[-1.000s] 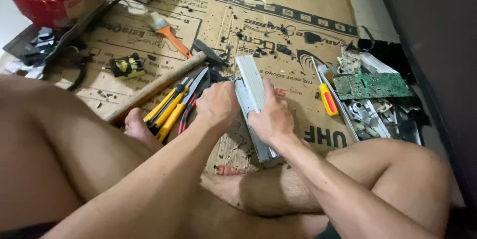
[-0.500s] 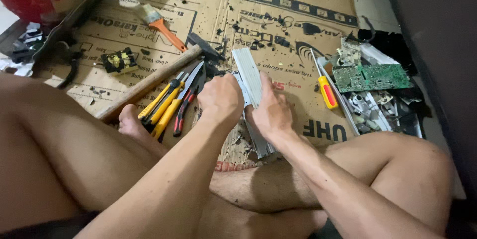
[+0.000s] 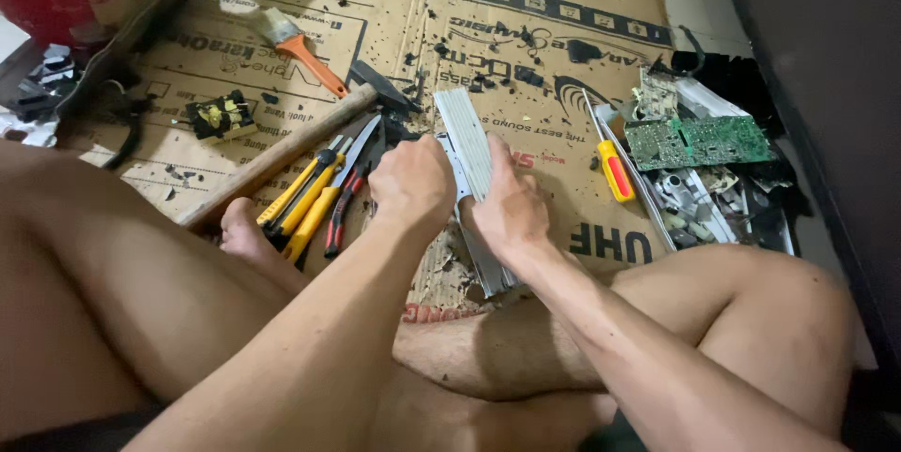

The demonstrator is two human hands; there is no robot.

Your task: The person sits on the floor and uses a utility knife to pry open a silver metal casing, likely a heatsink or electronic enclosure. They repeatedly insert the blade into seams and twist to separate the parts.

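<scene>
**Prying at a ribbed metal strip held between both hands**

A long ribbed metal strip is held over the cardboard sheet spread on the floor, just in front of the crossed legs. The left hand is closed into a fist against the strip's left edge; whether a tool is gripped inside it cannot be told, since the fingers are hidden from above. The right hand is clamped on the strip from the right, thumb laid along its face.

For this step to go well, the strip is best kept pinned low and steady by the right hand, so that any force from the left is taken by the metal and not by the wrist. Pressure should be applied close to the joint, away from the bare leg beneath. The strip's edges look thin and may be sharp, so fingertips are better kept on the flat ribs.

Pliers with yellow and red handles and a hammer lie just left of the hands; a yellow-handled screwdriver and a green circuit board lie to the right.
</scene>
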